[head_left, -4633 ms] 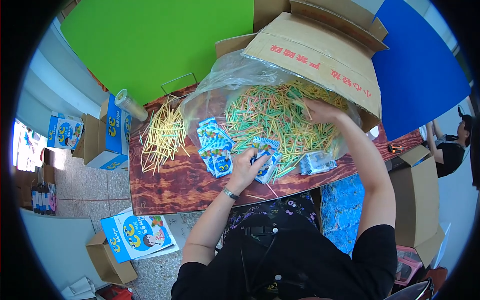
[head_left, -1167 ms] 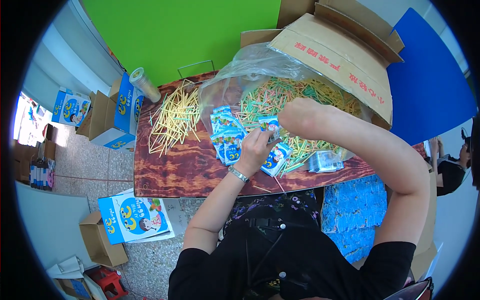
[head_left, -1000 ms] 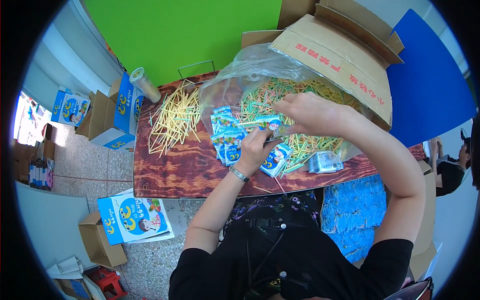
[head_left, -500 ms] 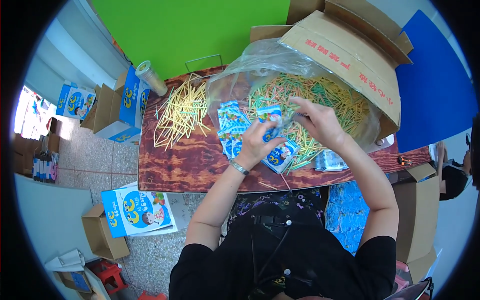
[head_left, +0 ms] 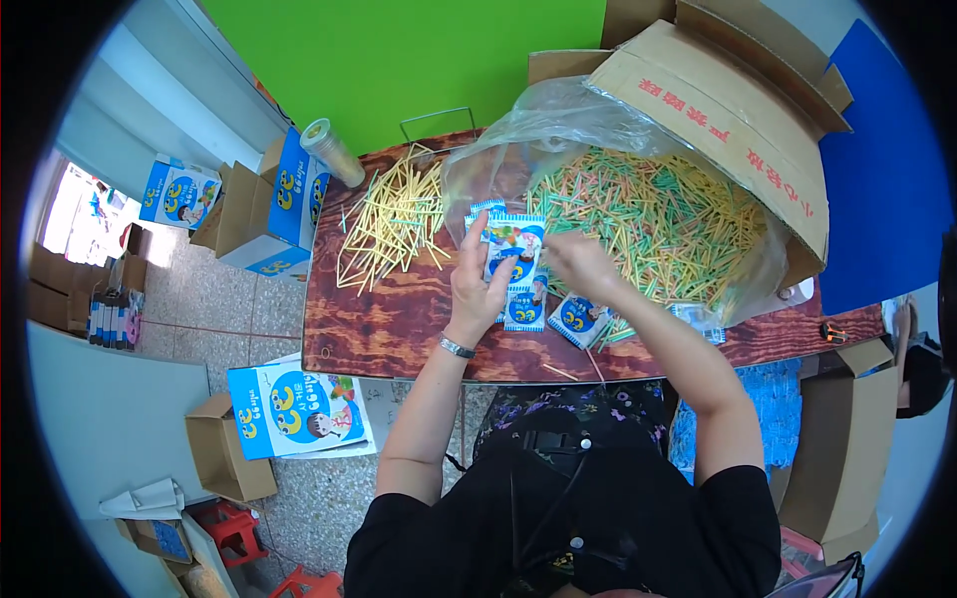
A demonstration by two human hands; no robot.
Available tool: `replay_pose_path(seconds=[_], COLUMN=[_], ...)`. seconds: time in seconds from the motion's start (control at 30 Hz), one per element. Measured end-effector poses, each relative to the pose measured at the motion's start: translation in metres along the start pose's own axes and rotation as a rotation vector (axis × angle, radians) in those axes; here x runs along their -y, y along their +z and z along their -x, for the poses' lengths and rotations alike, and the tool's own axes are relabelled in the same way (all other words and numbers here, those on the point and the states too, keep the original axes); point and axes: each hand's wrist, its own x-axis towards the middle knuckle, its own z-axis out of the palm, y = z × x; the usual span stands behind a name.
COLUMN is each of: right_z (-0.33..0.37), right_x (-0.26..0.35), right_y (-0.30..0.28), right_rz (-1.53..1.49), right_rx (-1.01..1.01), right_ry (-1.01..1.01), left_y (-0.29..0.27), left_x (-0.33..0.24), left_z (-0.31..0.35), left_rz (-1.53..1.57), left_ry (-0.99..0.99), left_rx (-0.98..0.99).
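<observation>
My left hand (head_left: 477, 287) holds up a blue and white printed sachet (head_left: 514, 241), its fingers at the left edge and thumb across the front. Just right of the sachet is my right hand (head_left: 586, 267), its fingers curled together. What they pinch, if anything, is hidden. Under the held sachet lie more sachets (head_left: 524, 313), partly covered. Another single sachet (head_left: 578, 319) rests near the table's front edge. Beyond my right hand, thin straw-like sticks (head_left: 658, 209) in green, yellow and pink spill from a plastic-lined cardboard box (head_left: 698, 100) tipped on its side.
A heap of yellow sticks (head_left: 391, 219) lies on the left of the red-brown wooden table (head_left: 389, 344), by a clear cylinder (head_left: 332, 152). Further sachets (head_left: 700, 321) lie at right. Blue-white cartons (head_left: 299, 409) and red stools (head_left: 229, 530) stand on the floor. Another person (head_left: 919, 374) is at far right.
My left hand has moved left and turned, bringing the sachet upright with its printed front showing. My right hand has come down from above the sticks to the sachet's right side. The view has shifted slightly.
</observation>
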Motion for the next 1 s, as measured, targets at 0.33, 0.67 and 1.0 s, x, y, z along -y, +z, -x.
replay_pose_path(seconds=[0.33,0.67,1.0], right_z=[0.028,0.069,0.038], right_x=[0.012,-0.030,-0.168], right_y=[-0.081,-0.121,-0.129], right_rz=[0.038,-0.168,0.543], right_rx=[-0.143,-0.072,0.204], right_ry=[-0.272,-0.068,0.586], left_y=[0.042,0.061,0.070], left_x=[-0.026,-0.014,-0.022], left_z=[0.007,0.019,0.016], left_rz=[0.115,0.028,0.071], left_ry=[-0.382,-0.394,-0.364], left_rx=[0.380,0.404,0.367])
